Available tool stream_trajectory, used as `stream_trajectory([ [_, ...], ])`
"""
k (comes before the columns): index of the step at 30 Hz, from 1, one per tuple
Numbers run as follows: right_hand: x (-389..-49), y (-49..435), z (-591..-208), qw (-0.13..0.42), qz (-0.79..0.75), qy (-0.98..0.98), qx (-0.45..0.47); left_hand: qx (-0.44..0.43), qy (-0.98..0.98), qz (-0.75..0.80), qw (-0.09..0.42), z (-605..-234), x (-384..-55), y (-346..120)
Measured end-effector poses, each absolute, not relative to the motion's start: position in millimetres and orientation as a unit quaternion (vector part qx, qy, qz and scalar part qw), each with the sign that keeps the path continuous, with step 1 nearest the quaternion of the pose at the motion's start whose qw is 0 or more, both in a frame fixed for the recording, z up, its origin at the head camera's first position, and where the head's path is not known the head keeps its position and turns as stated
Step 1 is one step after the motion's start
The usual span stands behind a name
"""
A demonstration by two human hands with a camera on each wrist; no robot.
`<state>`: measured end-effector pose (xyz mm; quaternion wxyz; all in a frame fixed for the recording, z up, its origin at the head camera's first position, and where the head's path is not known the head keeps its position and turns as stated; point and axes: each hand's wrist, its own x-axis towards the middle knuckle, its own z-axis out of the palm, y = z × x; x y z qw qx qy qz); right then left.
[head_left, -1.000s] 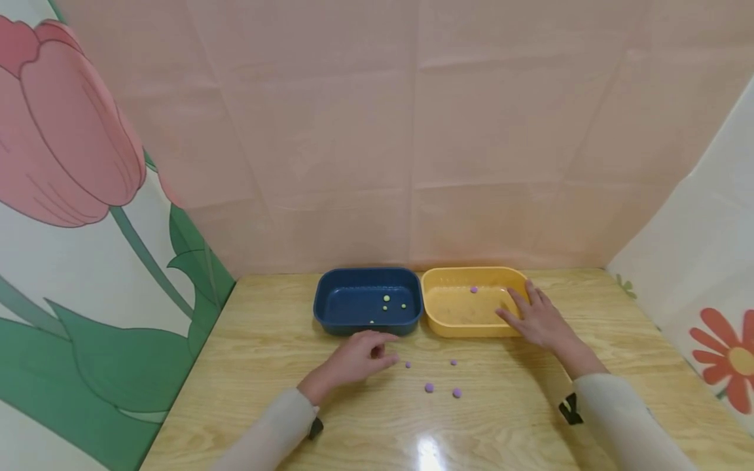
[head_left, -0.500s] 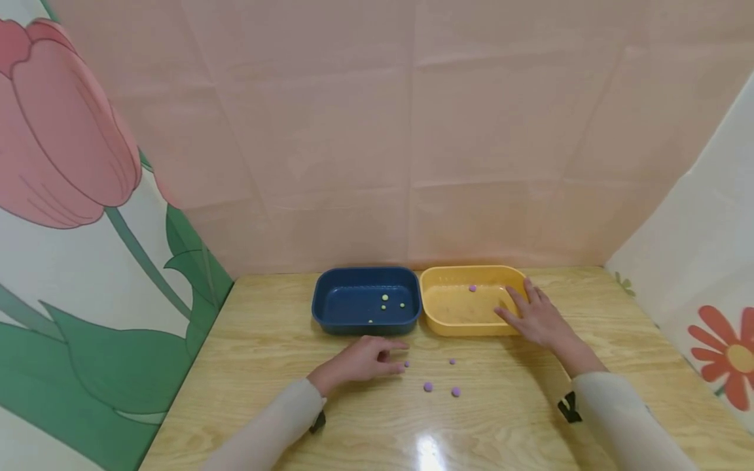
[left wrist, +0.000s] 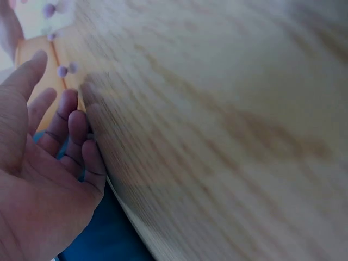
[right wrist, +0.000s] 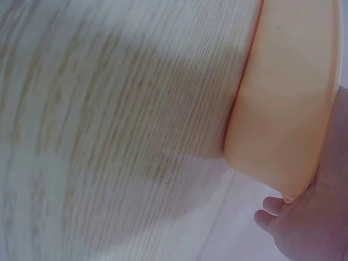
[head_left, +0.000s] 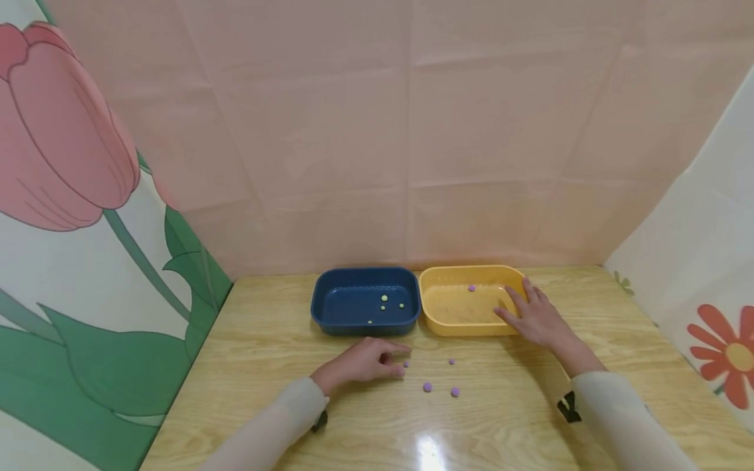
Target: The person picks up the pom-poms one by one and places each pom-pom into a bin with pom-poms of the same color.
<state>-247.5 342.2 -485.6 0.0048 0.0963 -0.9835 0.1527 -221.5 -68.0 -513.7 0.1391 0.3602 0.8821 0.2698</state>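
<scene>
Low over the table, my left hand (head_left: 368, 361) has its thumb and index finger apart, with a tiny purple ball (head_left: 406, 364) by their tips. The left wrist view shows the other fingers (left wrist: 77, 125) bent loosely, nothing in the palm. A few more purple balls (head_left: 427, 387) lie to the right on the wood. My right hand (head_left: 537, 319) rests at the right end of the yellow tray (head_left: 471, 326), fingers spread, some reaching inside over the rim. From the right wrist, two fingertips (right wrist: 266, 217) show outside the tray's corner. One purple ball (head_left: 472, 288) is in that tray.
A dark blue tray (head_left: 338, 307) stands left of the yellow one, with several small pale green balls (head_left: 384, 298) inside. Both trays are near the table's back edge, before a pink cloth wall (head_left: 330, 163). The wooden table (head_left: 365, 432) extends toward the person.
My left hand has moved right and slightly toward the person, from the blue tray's front to the nearest purple ball on the table. My right hand stays at the yellow tray.
</scene>
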Motion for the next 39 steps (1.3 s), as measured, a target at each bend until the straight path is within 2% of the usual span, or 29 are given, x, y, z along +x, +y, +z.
stream_trajectory([
  [14,-247,343,-490,0.008,0.158,-0.983,0.097,0.346,0.890,0.258,0.146,-519,-224,-64],
  [31,-246,341,-488,0.022,0.169,-0.981,0.097,0.310,0.911,0.250,0.103,-511,-220,-50],
  [39,-246,340,-484,0.001,0.156,-0.983,0.100,0.308,0.913,0.248,0.096,-511,-220,-48],
])
